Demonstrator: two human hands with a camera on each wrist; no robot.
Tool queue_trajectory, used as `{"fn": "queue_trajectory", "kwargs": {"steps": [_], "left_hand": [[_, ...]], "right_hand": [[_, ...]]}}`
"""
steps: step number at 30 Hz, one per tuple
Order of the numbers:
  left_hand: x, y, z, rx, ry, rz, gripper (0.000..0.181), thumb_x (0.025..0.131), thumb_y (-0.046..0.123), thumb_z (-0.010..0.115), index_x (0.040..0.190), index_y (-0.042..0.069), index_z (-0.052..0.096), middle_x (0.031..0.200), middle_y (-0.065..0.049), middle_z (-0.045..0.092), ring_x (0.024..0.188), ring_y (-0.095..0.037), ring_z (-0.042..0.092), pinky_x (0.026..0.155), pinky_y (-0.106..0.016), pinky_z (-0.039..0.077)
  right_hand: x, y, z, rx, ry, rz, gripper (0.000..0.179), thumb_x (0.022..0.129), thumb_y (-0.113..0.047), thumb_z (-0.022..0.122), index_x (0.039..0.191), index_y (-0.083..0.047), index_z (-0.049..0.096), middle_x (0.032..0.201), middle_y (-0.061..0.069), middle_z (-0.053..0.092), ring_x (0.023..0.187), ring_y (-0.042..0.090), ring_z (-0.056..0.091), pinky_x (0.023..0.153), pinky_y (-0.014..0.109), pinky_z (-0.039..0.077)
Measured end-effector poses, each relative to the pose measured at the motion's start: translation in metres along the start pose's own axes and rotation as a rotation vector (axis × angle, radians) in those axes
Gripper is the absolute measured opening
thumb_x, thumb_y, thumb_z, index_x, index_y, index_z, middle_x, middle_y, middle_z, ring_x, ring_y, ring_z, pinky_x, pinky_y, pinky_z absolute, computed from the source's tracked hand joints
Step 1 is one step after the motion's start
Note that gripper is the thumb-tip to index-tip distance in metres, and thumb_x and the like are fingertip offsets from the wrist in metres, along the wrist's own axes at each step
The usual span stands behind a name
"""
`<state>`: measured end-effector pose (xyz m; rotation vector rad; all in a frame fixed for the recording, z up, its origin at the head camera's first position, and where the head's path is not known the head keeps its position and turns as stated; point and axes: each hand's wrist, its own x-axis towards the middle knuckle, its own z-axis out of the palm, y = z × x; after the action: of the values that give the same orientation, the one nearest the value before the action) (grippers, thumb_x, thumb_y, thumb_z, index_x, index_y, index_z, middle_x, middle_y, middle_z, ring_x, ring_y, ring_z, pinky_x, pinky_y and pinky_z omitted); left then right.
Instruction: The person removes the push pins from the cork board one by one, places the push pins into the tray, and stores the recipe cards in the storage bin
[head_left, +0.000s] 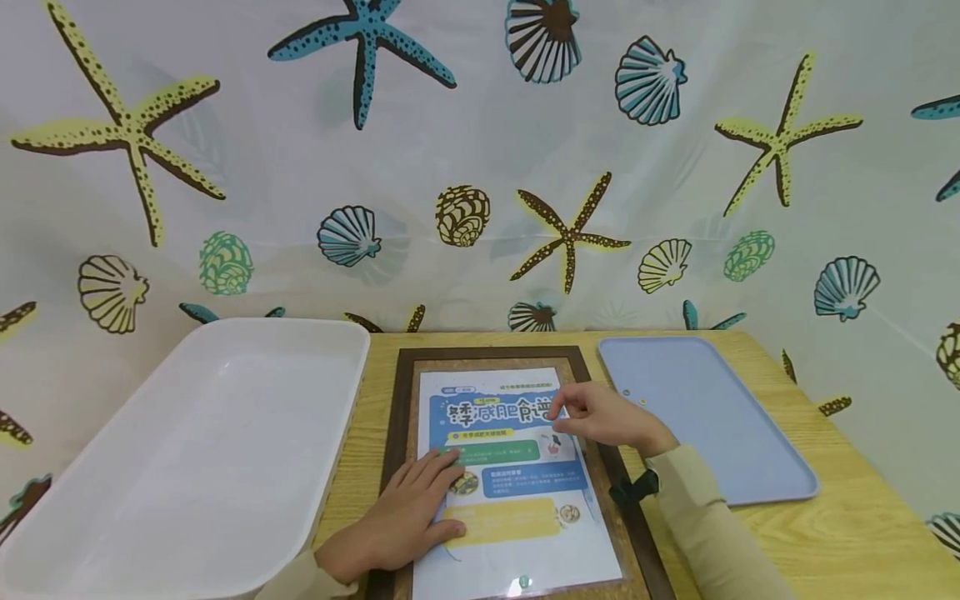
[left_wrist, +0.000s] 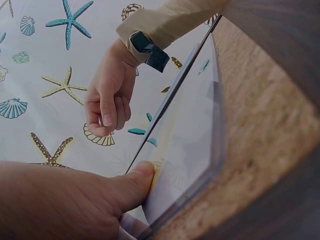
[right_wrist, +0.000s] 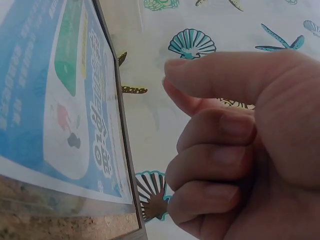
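Note:
A printed poster (head_left: 525, 550) under a glossy clear cover lies on a cork board (head_left: 633, 590) with a dark wooden frame (head_left: 487, 353). My left hand (head_left: 408, 512) rests spread on the poster's left side, its thumb (left_wrist: 132, 187) on the sheet in the left wrist view. Above the poster's upper right edge hovers my right hand (head_left: 600, 414). Its thumb and index fingertips come together and the other fingers curl into the palm (right_wrist: 215, 150); nothing shows between them. A small green pushpin (head_left: 524, 582) sits at the poster's bottom edge.
To the left stands a large white tray (head_left: 347, 400) with raised walls. A flat light-blue tray (head_left: 720, 417) lies on the right of the wooden table (head_left: 847, 533), with tiny coloured pieces (head_left: 642, 402) near its left edge. A shell-patterned curtain (head_left: 450, 150) hangs behind.

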<state>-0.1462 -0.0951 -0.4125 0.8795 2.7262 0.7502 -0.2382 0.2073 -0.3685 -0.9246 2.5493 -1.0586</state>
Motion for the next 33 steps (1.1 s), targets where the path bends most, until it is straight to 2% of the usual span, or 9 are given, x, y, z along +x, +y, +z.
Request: {"fn": "queue_trajectory", "kwargs": {"steps": [14,21,28,33], "left_hand": [[0.001,0.0,0.0,0.018,0.004,0.008,0.065,0.093,0.039,0.061,0.141,0.002,0.04,0.154,-0.018,0.029,0.143,-0.043,0.021,0.112,-0.065,0.016],[0.002,0.0,0.0,0.014,-0.003,0.001,0.065,0.093,0.04,0.061,0.142,0.002,0.04,0.154,-0.017,0.029,0.144,-0.043,0.02,0.112,-0.066,0.015],[0.001,0.0,-0.001,0.013,0.002,-0.001,0.065,0.093,0.039,0.061,0.142,0.002,0.04,0.154,-0.017,0.029,0.144,-0.042,0.021,0.112,-0.066,0.015],[0.001,0.0,-0.001,0.007,-0.004,0.004,0.065,0.093,0.04,0.06,0.142,0.001,0.04,0.154,-0.018,0.029,0.144,-0.043,0.021,0.111,-0.067,0.016]], "right_hand": [[-0.006,-0.013,0.01,0.042,-0.1,-0.035,0.005,0.091,-0.006,0.064,0.093,-0.002,0.066,0.056,-0.007,0.029,0.048,0.003,0.026,0.05,0.018,0.029],[-0.007,-0.023,0.02,0.037,-0.177,-0.048,0.007,0.091,-0.005,0.064,0.095,0.0,0.067,0.057,-0.007,0.03,0.05,0.003,0.024,0.054,0.017,0.029],[-0.012,-0.032,0.028,0.026,-0.258,-0.09,0.006,0.092,-0.005,0.063,0.096,-0.004,0.067,0.057,-0.01,0.03,0.05,0.001,0.023,0.059,0.016,0.036],[-0.017,-0.039,0.037,0.003,-0.305,-0.08,0.004,0.091,-0.007,0.064,0.094,-0.008,0.067,0.057,-0.011,0.031,0.049,0.0,0.025,0.058,0.015,0.035]]}}
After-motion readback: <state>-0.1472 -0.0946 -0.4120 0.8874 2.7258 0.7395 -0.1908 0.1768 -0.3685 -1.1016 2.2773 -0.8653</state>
